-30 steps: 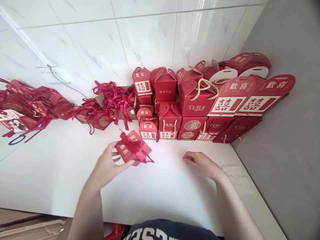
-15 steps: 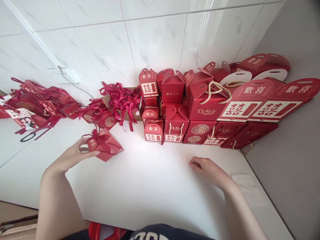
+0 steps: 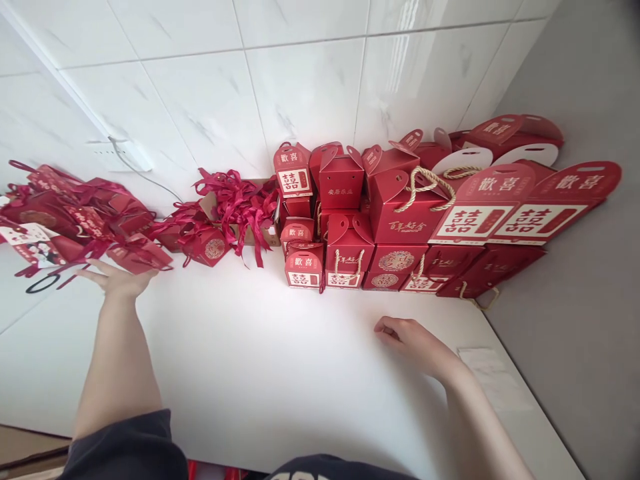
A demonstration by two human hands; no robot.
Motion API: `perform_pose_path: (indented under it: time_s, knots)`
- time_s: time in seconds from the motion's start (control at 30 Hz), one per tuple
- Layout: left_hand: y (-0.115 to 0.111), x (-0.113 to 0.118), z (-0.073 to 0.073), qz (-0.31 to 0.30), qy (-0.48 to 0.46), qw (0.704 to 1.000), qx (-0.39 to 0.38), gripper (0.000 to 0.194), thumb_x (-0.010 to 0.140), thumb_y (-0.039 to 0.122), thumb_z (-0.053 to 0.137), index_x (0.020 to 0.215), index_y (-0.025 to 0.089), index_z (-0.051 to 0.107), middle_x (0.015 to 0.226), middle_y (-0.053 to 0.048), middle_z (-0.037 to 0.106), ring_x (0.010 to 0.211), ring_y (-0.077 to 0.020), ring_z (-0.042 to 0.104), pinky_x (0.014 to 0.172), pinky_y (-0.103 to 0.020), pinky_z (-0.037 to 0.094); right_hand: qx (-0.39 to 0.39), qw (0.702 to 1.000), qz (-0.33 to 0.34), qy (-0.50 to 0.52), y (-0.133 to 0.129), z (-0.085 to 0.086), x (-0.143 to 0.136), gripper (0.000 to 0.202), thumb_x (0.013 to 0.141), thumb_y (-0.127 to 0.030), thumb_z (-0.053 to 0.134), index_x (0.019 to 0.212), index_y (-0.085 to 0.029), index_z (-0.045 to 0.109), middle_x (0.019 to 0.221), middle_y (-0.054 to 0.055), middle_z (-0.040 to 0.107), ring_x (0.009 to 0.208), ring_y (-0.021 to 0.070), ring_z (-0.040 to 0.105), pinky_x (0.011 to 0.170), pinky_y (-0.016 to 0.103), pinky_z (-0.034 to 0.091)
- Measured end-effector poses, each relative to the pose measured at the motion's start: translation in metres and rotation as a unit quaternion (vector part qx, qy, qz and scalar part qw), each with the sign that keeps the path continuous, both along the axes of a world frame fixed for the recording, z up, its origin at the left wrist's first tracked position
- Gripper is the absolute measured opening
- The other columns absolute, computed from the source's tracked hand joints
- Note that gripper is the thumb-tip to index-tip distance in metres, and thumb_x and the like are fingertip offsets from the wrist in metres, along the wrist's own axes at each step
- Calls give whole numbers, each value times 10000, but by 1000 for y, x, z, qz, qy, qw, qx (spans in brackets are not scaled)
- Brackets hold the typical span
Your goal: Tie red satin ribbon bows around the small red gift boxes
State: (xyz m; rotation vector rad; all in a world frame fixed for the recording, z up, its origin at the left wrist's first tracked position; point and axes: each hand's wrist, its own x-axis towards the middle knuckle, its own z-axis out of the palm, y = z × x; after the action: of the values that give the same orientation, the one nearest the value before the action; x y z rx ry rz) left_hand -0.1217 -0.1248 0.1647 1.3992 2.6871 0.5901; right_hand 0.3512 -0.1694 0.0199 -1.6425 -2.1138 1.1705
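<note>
white tiled wall (image 3: 305, 87) stands behind the white table (image 3: 260, 373). left hand (image 3: 120, 281): fingers spread, positioned at the near side of a red box (image 3: 141, 255); cannot tell whether the thumb presses on it. box location: left part of the table, at the front right of the pile (image 3: 45, 212). a black loop (image 3: 43, 283) lies just left of the left hand. ribbons (image 3: 235, 203) are heaped at a carton (image 3: 271, 236) near the wall. right hand (image 3: 413, 341): fingers curled inward; cannot tell whether they are pressed together. nearest items: stacked boxes (image 3: 350, 237), some with rope handles.
</note>
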Motion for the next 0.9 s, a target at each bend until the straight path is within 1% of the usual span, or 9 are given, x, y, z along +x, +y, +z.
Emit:
perform_pose_path:
  time_s: [0.13, 0.23, 0.3, 0.37, 0.47, 0.57, 0.73, 0.8, 0.9]
  knots:
    - [44, -11, -29, -23, 47, 993, 106, 736, 826, 404, 610, 1388, 43, 302, 1474, -221, 335, 1374, -376, 335, 1069, -579, 324, 7, 1000, -4, -3, 0, 2, 0, 253, 901, -345, 415, 820, -217, 618, 802, 34, 667, 730, 207, 590, 670, 303, 417]
    - [68, 7, -59, -98, 98, 973, 184, 784, 763, 381, 693, 1400, 63, 364, 1544, -234, 205, 1419, -399, 226, 1120, -595, 249, 9, 1000, -7, -4, -1, 3, -1, 258, 903, -328, 404, 809, -216, 616, 806, 30, 666, 732, 198, 593, 669, 296, 414]
    - [73, 37, -74, -221, 94, 945, 221, 545, 829, 365, 626, 1293, 101, 519, 1437, -184, 420, 1372, -328, 352, 1137, -492, 303, 8, 1000, -8, -4, -2, 3, -2, 254, 904, -323, 403, 821, -218, 619, 804, 27, 665, 725, 194, 592, 662, 291, 413]
    - [72, 74, -85, -352, 22, 919, 174, 383, 874, 410, 570, 1174, 176, 618, 1226, -102, 604, 1177, -256, 557, 1035, -403, 444, 13, 1000, -5, -5, -3, 3, -4, 247, 903, -319, 408, 829, -218, 621, 803, 24, 664, 721, 190, 590, 660, 288, 412]
    - [65, 123, -95, -478, -88, 868, 105, 422, 872, 434, 578, 1228, 208, 584, 1317, -84, 572, 1192, -228, 556, 954, -336, 507, 29, 1000, 7, -4, -4, 3, -7, 238, 901, -305, 412, 824, -216, 618, 806, 23, 663, 725, 187, 590, 664, 286, 413]
    - [58, 142, -94, -499, -97, 857, 84, 342, 829, 405, 638, 1076, 170, 625, 1329, -114, 578, 1201, -256, 559, 1016, -395, 467, 34, 999, 13, -6, -4, 4, -8, 225, 901, -288, 418, 807, -213, 608, 789, 19, 659, 715, 185, 592, 657, 283, 416]
    - [37, 122, -67, -532, -141, 834, -31, 204, 835, 386, 636, 822, 183, 656, 1130, -70, 714, 1092, -279, 652, 842, -373, 567, 49, 998, 21, 14, -6, 12, -8, 238, 932, -287, 422, 830, -210, 623, 834, 26, 675, 744, 187, 606, 680, 291, 439]
    - [26, 116, -58, -579, -206, 786, -74, 148, 831, 325, 659, 785, 185, 673, 1038, -67, 747, 1090, -258, 664, 903, -375, 556, 70, 996, 28, 40, -9, 19, -11, 233, 953, -282, 423, 898, -214, 638, 903, 31, 686, 793, 185, 619, 717, 296, 454]
    - [9, 128, -59, -649, -289, 697, -100, 85, 844, 243, 655, 808, 180, 700, 962, -87, 763, 1039, -235, 693, 913, -370, 562, 150, 980, 70, 112, -16, 34, -19, 224, 983, -255, 420, 1034, -224, 636, 1009, 35, 675, 896, 165, 621, 814, 291, 463]
